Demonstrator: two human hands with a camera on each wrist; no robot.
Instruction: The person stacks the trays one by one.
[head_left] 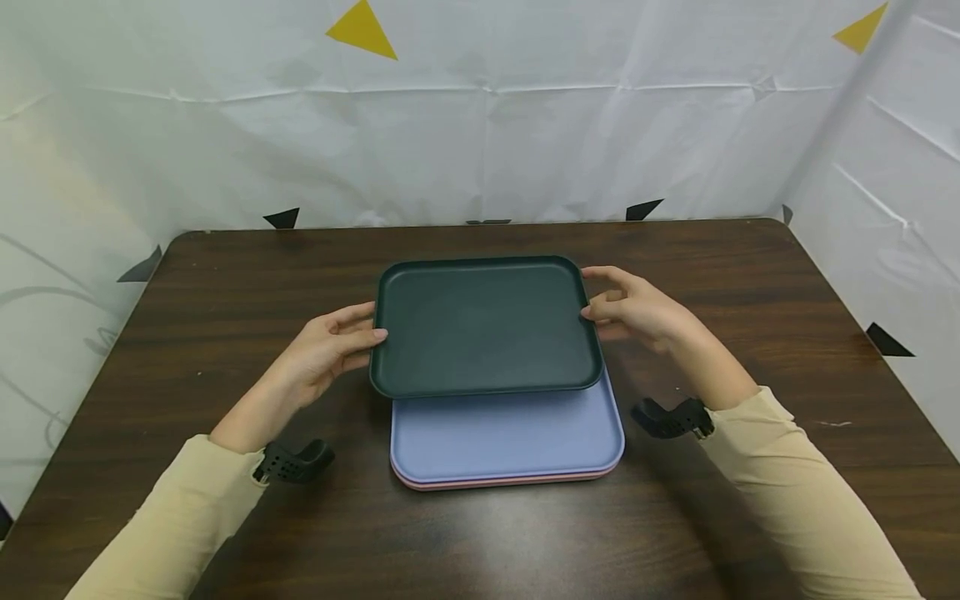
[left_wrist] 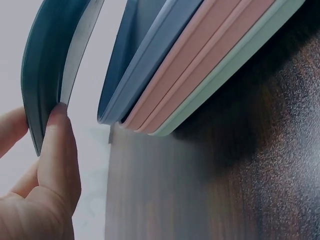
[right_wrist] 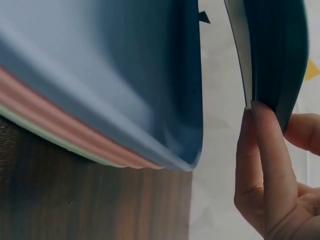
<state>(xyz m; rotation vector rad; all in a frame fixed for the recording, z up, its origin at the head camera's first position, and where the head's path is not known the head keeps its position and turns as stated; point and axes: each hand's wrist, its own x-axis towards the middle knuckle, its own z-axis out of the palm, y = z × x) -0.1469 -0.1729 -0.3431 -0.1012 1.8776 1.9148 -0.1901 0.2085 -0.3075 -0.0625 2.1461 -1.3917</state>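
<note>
A dark green tray [head_left: 486,327] is held up between both hands, above a stack of trays. My left hand [head_left: 330,350] grips its left edge, thumb on the near face and fingers behind. At the opposite edge, my right hand [head_left: 633,308] pinches the rim the same way. Beneath lies a periwinkle blue tray [head_left: 506,437] on top of the stack. Pink trays [left_wrist: 200,57] and a pale green tray [left_wrist: 225,75] show under it in the left wrist view. A gap separates the dark green tray from the stack in both wrist views.
The stack stands on a dark wood table [head_left: 240,283]. White sheeting [head_left: 480,150] with yellow and black triangles hangs behind and at the sides. A black strap [head_left: 296,462] circles the left wrist, and another black strap [head_left: 671,417] the right wrist.
</note>
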